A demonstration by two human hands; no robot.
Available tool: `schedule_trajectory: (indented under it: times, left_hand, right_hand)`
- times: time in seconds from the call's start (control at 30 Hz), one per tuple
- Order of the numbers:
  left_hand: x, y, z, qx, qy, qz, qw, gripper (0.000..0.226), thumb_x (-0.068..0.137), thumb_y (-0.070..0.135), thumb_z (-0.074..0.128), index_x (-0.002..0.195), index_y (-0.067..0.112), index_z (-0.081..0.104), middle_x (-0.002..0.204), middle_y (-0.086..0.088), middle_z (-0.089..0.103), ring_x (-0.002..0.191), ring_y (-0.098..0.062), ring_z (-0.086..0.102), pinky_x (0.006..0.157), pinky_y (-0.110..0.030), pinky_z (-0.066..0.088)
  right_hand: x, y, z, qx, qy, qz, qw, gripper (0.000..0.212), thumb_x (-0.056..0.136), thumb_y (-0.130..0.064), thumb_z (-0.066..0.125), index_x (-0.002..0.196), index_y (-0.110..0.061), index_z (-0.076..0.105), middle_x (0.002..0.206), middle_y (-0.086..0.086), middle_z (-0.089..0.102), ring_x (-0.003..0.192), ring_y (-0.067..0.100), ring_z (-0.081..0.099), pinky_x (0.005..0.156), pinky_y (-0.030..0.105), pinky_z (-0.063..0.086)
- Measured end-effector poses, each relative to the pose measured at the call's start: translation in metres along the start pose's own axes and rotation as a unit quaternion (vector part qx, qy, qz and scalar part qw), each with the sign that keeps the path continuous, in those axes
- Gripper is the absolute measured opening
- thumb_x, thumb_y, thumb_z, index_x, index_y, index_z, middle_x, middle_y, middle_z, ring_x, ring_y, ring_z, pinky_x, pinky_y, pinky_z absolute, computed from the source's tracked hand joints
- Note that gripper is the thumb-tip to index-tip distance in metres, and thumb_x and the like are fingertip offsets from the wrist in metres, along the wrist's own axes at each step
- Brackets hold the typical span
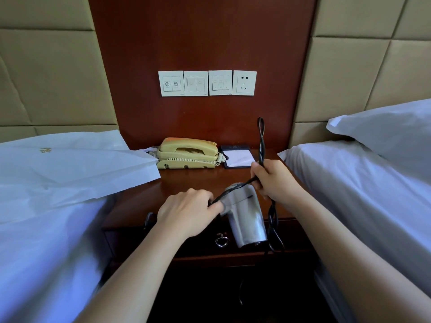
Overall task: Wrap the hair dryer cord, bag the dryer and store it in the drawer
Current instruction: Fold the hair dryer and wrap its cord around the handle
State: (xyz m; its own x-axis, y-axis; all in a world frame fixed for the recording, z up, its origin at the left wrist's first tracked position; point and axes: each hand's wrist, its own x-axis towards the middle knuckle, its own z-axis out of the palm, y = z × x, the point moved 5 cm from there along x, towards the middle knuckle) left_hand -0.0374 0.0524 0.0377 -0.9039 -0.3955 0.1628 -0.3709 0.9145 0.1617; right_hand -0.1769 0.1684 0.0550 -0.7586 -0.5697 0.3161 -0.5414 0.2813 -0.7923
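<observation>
A silver hair dryer (247, 217) hangs over the front edge of the wooden nightstand (191, 183), barrel pointing down. My left hand (186, 210) grips its folded handle end and pinches the black cord (261, 141) there. My right hand (272, 180) is closed on the same cord, which crosses the dryer body, rises in a twisted loop above the fist and dangles in loops below it. A large white bag (70, 169) lies on the bed to the left. The drawer (203, 243) with a ring pull is shut beneath the dryer.
A cream telephone (189, 152) and a notepad (238, 157) sit at the back of the nightstand. Switch plates and a socket (245, 83) are on the wood panel above. White beds flank the nightstand, with a pillow (384, 131) on the right one.
</observation>
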Motion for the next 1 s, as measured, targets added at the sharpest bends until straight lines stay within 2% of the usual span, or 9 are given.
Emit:
schedule_trajectory:
  times: [0.07, 0.17, 0.3, 0.4, 0.53, 0.67, 0.77, 0.93, 1.0]
  left_hand:
    - [-0.001, -0.003, 0.0, -0.005, -0.015, 0.002, 1.0, 0.034, 0.092, 0.047, 0.034, 0.073, 0.024, 0.052, 0.08, -0.004, 0.06, 0.077, -0.029, 0.058, 0.062, -0.032, 0.041]
    - [-0.003, -0.011, -0.001, -0.008, -0.029, 0.008, 1.0, 0.037, 0.092, 0.046, 0.035, 0.068, 0.021, 0.047, 0.071, 0.0, 0.056, 0.071, -0.027, 0.058, 0.056, -0.031, 0.037]
    - [-0.008, -0.022, 0.0, -0.028, -0.071, -0.009, 0.997, 0.04, 0.091, 0.046, 0.034, 0.059, 0.023, 0.039, 0.058, 0.004, 0.046, 0.055, -0.02, 0.055, 0.057, -0.031, 0.04]
    - [-0.008, -0.026, 0.004, -0.037, -0.098, -0.009, 0.994, 0.037, 0.091, 0.045, 0.033, 0.063, 0.022, 0.038, 0.053, 0.004, 0.044, 0.046, -0.019, 0.059, 0.06, -0.03, 0.045]
    - [-0.005, -0.031, 0.008, -0.088, -0.103, -0.014, 0.991, 0.038, 0.091, 0.046, 0.032, 0.063, 0.021, 0.033, 0.046, 0.004, 0.038, 0.039, -0.017, 0.055, 0.061, -0.031, 0.044]
    - [-0.003, -0.035, 0.01, -0.116, -0.109, -0.017, 0.987, 0.037, 0.091, 0.046, 0.033, 0.064, 0.02, 0.029, 0.046, 0.003, 0.034, 0.037, -0.017, 0.054, 0.059, -0.032, 0.039]
    - [-0.003, -0.036, 0.01, -0.137, -0.119, -0.02, 0.983, 0.037, 0.093, 0.043, 0.034, 0.065, 0.019, 0.029, 0.048, 0.002, 0.032, 0.037, -0.019, 0.052, 0.058, -0.032, 0.038]
    - [-0.006, -0.034, 0.017, -0.19, -0.154, -0.033, 0.969, 0.038, 0.094, 0.039, 0.038, 0.067, 0.016, 0.026, 0.047, 0.002, 0.03, 0.037, -0.023, 0.049, 0.055, -0.029, 0.036]
    - [-0.007, -0.036, 0.019, -0.224, -0.166, -0.044, 0.959, 0.038, 0.094, 0.038, 0.041, 0.069, 0.015, 0.026, 0.047, 0.002, 0.03, 0.035, -0.021, 0.047, 0.049, -0.025, 0.036]
  right_hand:
    - [0.004, 0.008, -0.008, 0.012, 0.031, 0.02, 0.999, 0.036, 0.097, -0.02, 0.039, 0.064, -0.009, 0.047, 0.049, 0.003, 0.051, 0.027, 0.007, 0.038, 0.039, 0.022, 0.034]
    - [0.008, 0.023, -0.028, 0.025, 0.07, 0.058, 0.996, 0.034, 0.099, -0.019, 0.038, 0.067, -0.008, 0.044, 0.052, 0.006, 0.046, 0.029, 0.01, 0.041, 0.035, 0.019, 0.032]
    - [0.007, 0.036, -0.031, -0.003, 0.03, 0.091, 0.995, 0.032, 0.1, -0.022, 0.037, 0.071, -0.009, 0.043, 0.051, 0.004, 0.04, 0.03, 0.009, 0.039, 0.033, 0.017, 0.03]
    - [0.008, 0.038, -0.028, -0.028, 0.023, 0.091, 0.995, 0.033, 0.1, -0.024, 0.037, 0.072, -0.007, 0.043, 0.053, 0.005, 0.041, 0.034, 0.012, 0.04, 0.031, 0.016, 0.029]
    - [0.008, 0.043, -0.031, -0.005, 0.037, 0.104, 0.994, 0.033, 0.1, -0.022, 0.037, 0.07, -0.008, 0.041, 0.056, 0.005, 0.041, 0.04, 0.016, 0.036, 0.029, 0.014, 0.028]
    - [0.009, 0.054, -0.041, -0.053, 0.054, 0.12, 0.99, 0.035, 0.1, -0.024, 0.037, 0.068, -0.009, 0.04, 0.059, 0.004, 0.046, 0.03, 0.012, 0.045, 0.034, 0.017, 0.035]
    - [0.009, 0.062, -0.046, -0.072, 0.065, 0.138, 0.986, 0.036, 0.1, -0.024, 0.036, 0.067, -0.012, 0.04, 0.06, 0.006, 0.049, 0.035, 0.016, 0.05, 0.04, 0.023, 0.037]
    - [0.008, 0.066, -0.04, -0.109, 0.057, 0.139, 0.983, 0.034, 0.1, -0.025, 0.037, 0.07, -0.01, 0.042, 0.063, 0.006, 0.05, 0.039, 0.017, 0.049, 0.037, 0.021, 0.035]
    - [0.008, 0.067, -0.036, -0.117, 0.046, 0.127, 0.984, 0.026, 0.099, -0.023, 0.039, 0.08, -0.007, 0.046, 0.068, 0.006, 0.052, 0.041, 0.016, 0.049, 0.038, 0.022, 0.035]
